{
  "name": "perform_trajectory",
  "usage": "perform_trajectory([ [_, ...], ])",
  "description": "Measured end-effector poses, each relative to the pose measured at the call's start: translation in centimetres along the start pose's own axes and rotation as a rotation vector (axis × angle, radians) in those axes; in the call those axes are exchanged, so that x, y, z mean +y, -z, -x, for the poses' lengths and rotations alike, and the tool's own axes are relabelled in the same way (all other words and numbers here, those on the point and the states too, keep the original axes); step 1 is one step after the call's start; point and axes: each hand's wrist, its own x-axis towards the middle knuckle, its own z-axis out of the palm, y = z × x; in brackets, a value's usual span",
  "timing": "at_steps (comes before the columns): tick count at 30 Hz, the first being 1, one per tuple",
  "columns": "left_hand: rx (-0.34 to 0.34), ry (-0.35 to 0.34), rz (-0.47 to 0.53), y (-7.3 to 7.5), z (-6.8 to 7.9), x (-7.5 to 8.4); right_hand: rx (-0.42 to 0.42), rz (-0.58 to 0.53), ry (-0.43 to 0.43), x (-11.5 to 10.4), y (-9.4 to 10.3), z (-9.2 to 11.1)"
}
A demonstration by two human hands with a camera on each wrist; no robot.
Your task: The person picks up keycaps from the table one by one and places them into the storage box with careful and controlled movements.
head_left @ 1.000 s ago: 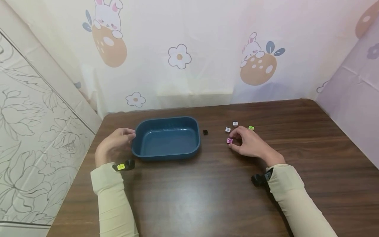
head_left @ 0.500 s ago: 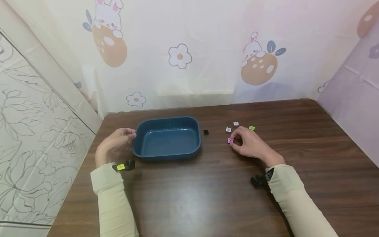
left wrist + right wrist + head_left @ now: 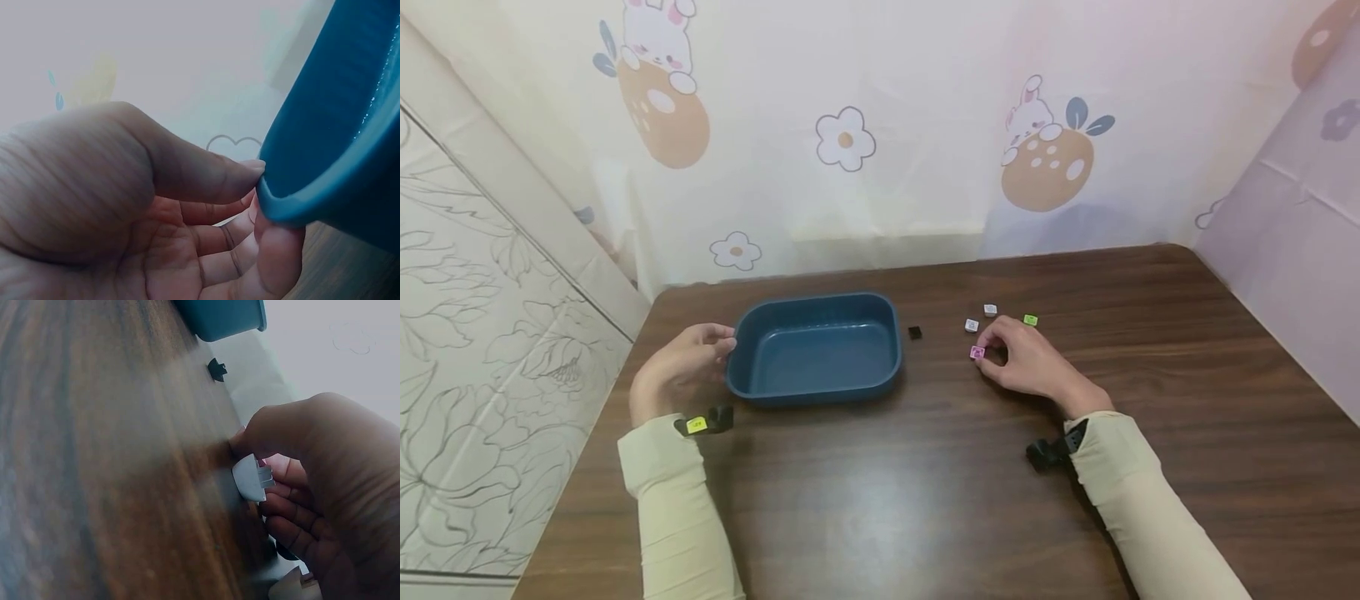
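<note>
Blue rectangular dish [image 3: 816,398] on a dark wood-grain table [image 3: 880,492], its back side near the table's far edge, where a printed cloth [image 3: 917,183] hangs. The left hand [image 3: 688,354] pinches the dish's left rim between thumb and fingers. Well to the right of the dish, the right hand [image 3: 1030,362] holds a small magenta block [image 3: 977,352] with thumb and forefinger nearly closed; whether it is lifted, I cannot tell. Tabletop separates this block from the dish; a black block [image 3: 915,332] sits just beside the dish's right end. Two white blocks [image 3: 990,310] and a lime-green block [image 3: 1031,320] lie beyond the right hand. The right wrist view shows a pale piece [image 3: 250,479] before the fingers; which block it is stays unclear. Both sleeves [image 3: 681,508] are cut off below.
</note>
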Motion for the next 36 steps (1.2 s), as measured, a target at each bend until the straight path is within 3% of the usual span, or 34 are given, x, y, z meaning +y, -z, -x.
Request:
perform_trajectory([
  [16, 0.005, -0.010, 0.004, 0.3, 0.3, -0.5, -0.011, 0.027, 0.017, -0.6, 0.3, -0.3],
  [36, -0.009, -0.028, 0.019, 0.2, 0.0, -0.5, -0.039, 0.023, -0.067, -1.0, 1.2, -0.1],
])
